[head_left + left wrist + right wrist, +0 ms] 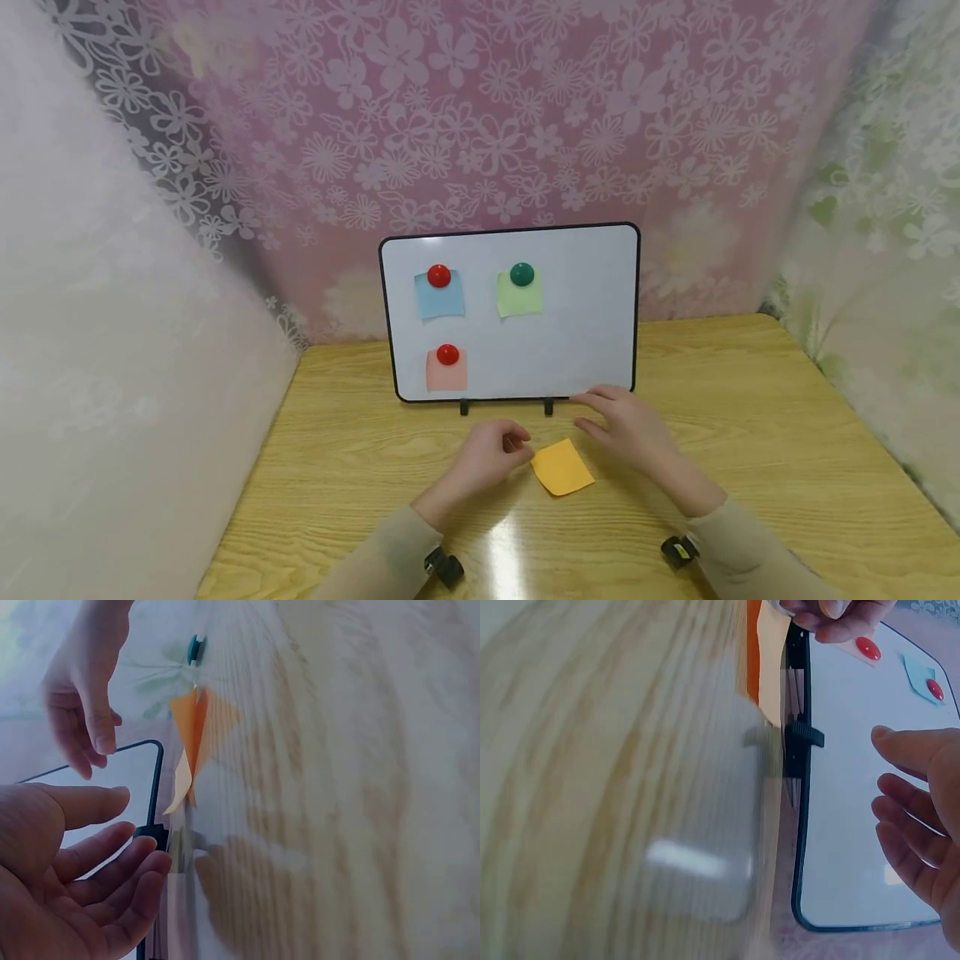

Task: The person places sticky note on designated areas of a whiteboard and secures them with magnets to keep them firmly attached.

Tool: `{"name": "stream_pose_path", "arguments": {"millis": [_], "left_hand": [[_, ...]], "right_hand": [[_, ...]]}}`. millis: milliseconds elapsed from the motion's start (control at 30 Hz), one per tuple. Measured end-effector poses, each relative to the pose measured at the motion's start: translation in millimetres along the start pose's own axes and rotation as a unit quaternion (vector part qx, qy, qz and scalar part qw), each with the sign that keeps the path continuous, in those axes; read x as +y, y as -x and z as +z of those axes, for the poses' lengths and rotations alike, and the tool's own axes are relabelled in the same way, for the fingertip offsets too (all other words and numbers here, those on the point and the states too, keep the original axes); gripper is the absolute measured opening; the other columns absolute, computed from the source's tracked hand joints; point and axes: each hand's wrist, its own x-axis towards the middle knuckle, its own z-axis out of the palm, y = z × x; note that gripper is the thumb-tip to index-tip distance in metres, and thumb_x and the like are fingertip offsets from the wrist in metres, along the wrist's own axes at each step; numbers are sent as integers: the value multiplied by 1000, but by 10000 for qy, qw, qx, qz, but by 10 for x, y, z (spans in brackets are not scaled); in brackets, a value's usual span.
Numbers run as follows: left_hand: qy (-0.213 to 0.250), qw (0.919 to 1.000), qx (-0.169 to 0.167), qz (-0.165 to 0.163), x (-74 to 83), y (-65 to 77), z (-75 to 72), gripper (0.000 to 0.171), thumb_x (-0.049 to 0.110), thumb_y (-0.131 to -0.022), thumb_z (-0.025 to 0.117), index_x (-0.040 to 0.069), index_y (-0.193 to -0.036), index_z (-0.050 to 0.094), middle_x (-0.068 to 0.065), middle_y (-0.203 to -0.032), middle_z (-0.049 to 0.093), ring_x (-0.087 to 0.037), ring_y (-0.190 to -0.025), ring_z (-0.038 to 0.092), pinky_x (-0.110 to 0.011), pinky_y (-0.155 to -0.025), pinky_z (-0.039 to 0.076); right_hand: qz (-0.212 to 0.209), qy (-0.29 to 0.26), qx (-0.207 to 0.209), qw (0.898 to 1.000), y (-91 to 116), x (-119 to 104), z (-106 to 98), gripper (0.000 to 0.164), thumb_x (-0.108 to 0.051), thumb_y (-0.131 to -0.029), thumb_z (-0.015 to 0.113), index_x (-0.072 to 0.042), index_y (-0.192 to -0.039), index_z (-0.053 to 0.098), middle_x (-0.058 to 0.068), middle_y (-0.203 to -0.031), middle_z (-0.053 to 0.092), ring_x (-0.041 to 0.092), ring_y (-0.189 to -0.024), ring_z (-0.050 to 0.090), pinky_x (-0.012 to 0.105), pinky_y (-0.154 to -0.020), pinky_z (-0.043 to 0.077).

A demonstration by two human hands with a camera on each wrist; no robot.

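An orange sticky note (562,468) is at the table's middle, between my two hands; its edges curl up in the left wrist view. My left hand (487,454) is beside the note's left corner. The left wrist view shows its thumb and fingers apart with nothing between them. Right of the note, my right hand (633,429) hovers by the whiteboard's (585,333) lower edge, fingers loosely bent and holding nothing. A green magnet (195,649) stands on the table beyond the note in the left wrist view; the head view does not show it.
The black-framed whiteboard stands on small black feet (548,407). Blue (441,302) and pink notes (446,377) hang under red magnets, and a pale green note (519,300) under a green magnet (522,274). Patterned walls (480,108) enclose the wooden table (345,500) on three sides.
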Motion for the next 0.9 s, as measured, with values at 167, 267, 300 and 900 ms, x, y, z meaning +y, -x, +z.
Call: {"name": "stream_pose_path", "arguments": {"millis": [167, 267, 300, 900], "left_hand": [[-429, 9991, 17, -52, 99, -52, 38, 21, 18, -98, 81, 5, -114, 79, 9, -91, 70, -4, -79, 60, -25, -71, 53], [-648, 9978, -15, -130, 167, -72, 44, 22, 19, -98, 81, 5, -115, 79, 7, -93, 70, -5, -80, 60, -25, -71, 53], [-726, 9972, -27, -155, 186, -78, 48, 22, 19, -98, 81, 5, -115, 79, 6, -93, 70, -5, -80, 59, -25, -71, 53], [-1627, 9859, 120, -370, 295, -202, 174, 19, 23, -95, 84, 6, -99, 79, 7, -74, 59, -8, -65, 51, -25, -62, 46]], "right_hand": [[143, -72, -420, 9990, 94, 110, -106, 33, -15, -89, 90, -8, -119, 79, 5, -105, 73, 24, -93, 71, 43, -78, 61], [312, -107, -704, 9970, 169, 183, -175, 33, -15, -90, 89, -7, -121, 79, 6, -110, 74, 26, -97, 72, 46, -81, 61], [363, -128, -786, 9962, 194, 213, -195, 33, -15, -91, 88, -7, -121, 79, 7, -112, 75, 28, -99, 72, 47, -83, 61], [953, -87, -1618, 9822, 443, 556, -469, 31, -24, -95, 85, -10, -122, 79, 8, -118, 75, 31, -104, 72, 53, -86, 60]]}}
